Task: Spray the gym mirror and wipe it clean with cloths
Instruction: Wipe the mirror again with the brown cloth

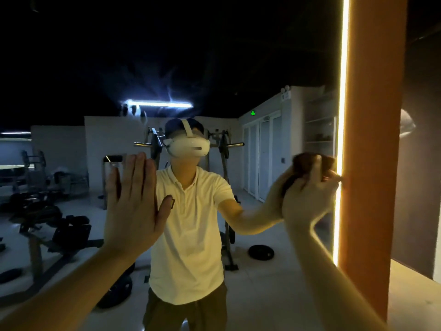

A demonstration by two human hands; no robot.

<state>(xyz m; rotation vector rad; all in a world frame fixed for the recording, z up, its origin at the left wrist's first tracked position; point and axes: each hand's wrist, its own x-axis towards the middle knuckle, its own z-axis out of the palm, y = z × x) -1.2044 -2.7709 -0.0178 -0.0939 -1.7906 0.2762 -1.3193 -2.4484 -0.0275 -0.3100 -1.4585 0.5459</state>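
The gym mirror fills most of the head view and reflects me in a pale shirt. My left hand lies flat against the glass with its fingers straight and together. My right hand grips a bunched dark brown cloth and presses it on the glass close to the mirror's right edge. That hand and the cloth are blurred. No spray bottle is in sight.
A lit vertical strip and an orange panel border the mirror on the right. Reflected behind me are weight benches, a plate rack, a loose weight plate and closed doors.
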